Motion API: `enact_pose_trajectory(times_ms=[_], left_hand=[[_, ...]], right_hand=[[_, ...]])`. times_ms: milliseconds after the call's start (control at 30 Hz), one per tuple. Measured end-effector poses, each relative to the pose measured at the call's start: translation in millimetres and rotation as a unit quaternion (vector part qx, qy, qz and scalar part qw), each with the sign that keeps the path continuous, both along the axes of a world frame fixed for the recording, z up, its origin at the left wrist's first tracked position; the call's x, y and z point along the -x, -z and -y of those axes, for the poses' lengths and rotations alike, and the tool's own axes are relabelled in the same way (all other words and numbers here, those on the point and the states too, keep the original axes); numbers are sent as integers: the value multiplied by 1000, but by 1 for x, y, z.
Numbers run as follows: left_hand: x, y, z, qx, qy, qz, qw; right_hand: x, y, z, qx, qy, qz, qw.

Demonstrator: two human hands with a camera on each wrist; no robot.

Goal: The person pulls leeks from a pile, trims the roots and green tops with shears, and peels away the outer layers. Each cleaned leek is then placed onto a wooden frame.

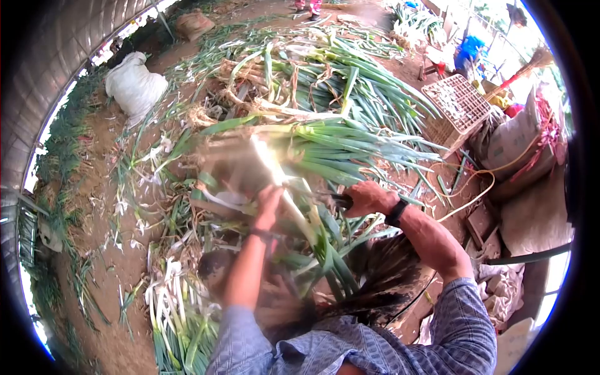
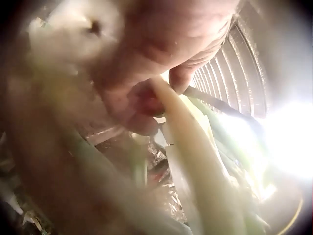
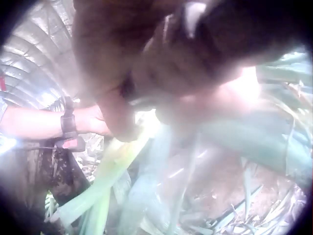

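Note:
Below the big pile, my left hand (image 1: 269, 203) grips a large green onion (image 1: 296, 214) by its pale stalk, its green leaves trailing down toward my lap. The left wrist view shows the fingers (image 2: 161, 41) curled round that pale stalk (image 2: 198, 147). To the right, my right hand (image 1: 372, 199) holds a dark-handled tool (image 1: 341, 200) close beside the onion; its working end is blurred. In the right wrist view the hand is dark and blurred over the leaves (image 3: 105, 171). Directly in front lies a heap of green onions (image 1: 350, 147) with roots at the left.
Stripped green onions (image 1: 178, 319) lie in a bundle at lower left. A white sack (image 1: 134, 84) sits at far left, a plastic crate (image 1: 459, 103) at the right, beside stuffed sacks (image 1: 522, 140). Leaf scraps litter the dirt floor (image 1: 103, 262). Someone's feet (image 1: 309, 9) show at the top.

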State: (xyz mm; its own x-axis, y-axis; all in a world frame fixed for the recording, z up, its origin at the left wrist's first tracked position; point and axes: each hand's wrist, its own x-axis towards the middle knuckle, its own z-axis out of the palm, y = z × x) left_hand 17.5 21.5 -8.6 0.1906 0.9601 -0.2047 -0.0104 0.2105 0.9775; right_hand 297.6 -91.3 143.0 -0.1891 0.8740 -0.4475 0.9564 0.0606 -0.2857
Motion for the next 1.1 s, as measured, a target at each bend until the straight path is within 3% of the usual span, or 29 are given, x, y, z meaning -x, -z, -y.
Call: enact_pose_trajectory(times_ms=[133, 200, 233, 367, 467, 633, 733, 867, 967, 1000, 1033, 1100], left_hand=[[6, -22, -20, 25, -137, 12, 990], [20, -38, -30, -81, -239, 114, 961], [31, -43, -40, -97, -264, 54, 958], [64, -3, -73, -125, -381, 49, 915], [77, 0, -70, -138, -378, -151, 903], [58, -56, -36, -173, -269, -104, 942], [52, -64, -29, -185, -185, -98, 960], [56, -60, -32, -171, -62, -114, 977], [50, -70, -32, -121, -109, -52, 985], [54, -60, -37, -110, -126, -29, 985], [71, -23, -56, -109, -204, -29, 972], [71, -42, -59, -85, -248, -12, 965]], right_hand=[[-13, 3, 14, -40, -70, -5, 997], [-13, 11, 23, -54, -79, -27, 995], [-11, 11, 28, -72, -88, -35, 993], [-2, 17, 31, -118, -115, -30, 986], [1, 20, 34, -122, -126, -30, 984], [-1, 30, 24, -129, -93, -6, 987], [7, 6, 23, -169, -49, -69, 982], [21, -24, 21, -134, -33, -77, 987], [22, -6, 16, -147, -45, -75, 985], [22, 1, 14, -153, -55, -71, 984], [22, 7, 15, -155, -76, -62, 983], [26, -3, 21, -143, -108, -35, 983]])
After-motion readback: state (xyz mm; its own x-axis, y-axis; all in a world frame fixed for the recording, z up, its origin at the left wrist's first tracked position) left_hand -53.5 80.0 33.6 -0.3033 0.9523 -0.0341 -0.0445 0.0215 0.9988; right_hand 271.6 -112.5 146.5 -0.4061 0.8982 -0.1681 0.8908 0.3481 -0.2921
